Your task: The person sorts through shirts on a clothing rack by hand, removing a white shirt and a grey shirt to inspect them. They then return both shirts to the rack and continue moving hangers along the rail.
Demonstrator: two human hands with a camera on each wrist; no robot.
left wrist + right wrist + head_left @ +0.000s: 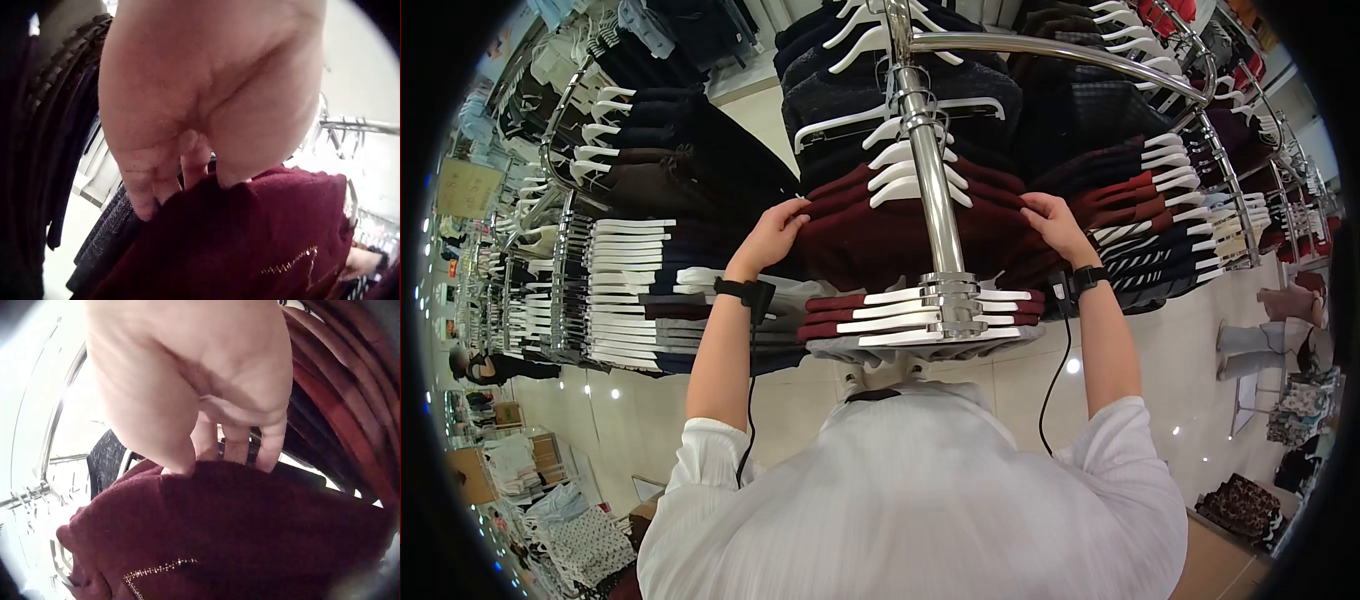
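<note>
A burgundy top (pixel 850 235) with a line of gold trim on its front hangs from a white hanger (pixel 920 192) on the chrome rail (pixel 940 215). My left hand (pixel 772 238) pinches its left shoulder, the thumb on the near side and the fingers behind the cloth, as the left wrist view shows. At the opposite shoulder my right hand (pixel 1060 228) pinches the cloth the same way; in the right wrist view its fingertips (pixel 270 453) reach over the far side. More burgundy tops on white hangers hang right behind this one.
Nearer me on the same rail, several white hangers (pixel 900 312) carry burgundy and grey garments. Dark clothes (pixel 830 85) hang farther back. Packed racks flank both arms, with white hangers (pixel 630 290) at left and red and striped garments (pixel 1135 205) at right. Cables run from both wrist straps.
</note>
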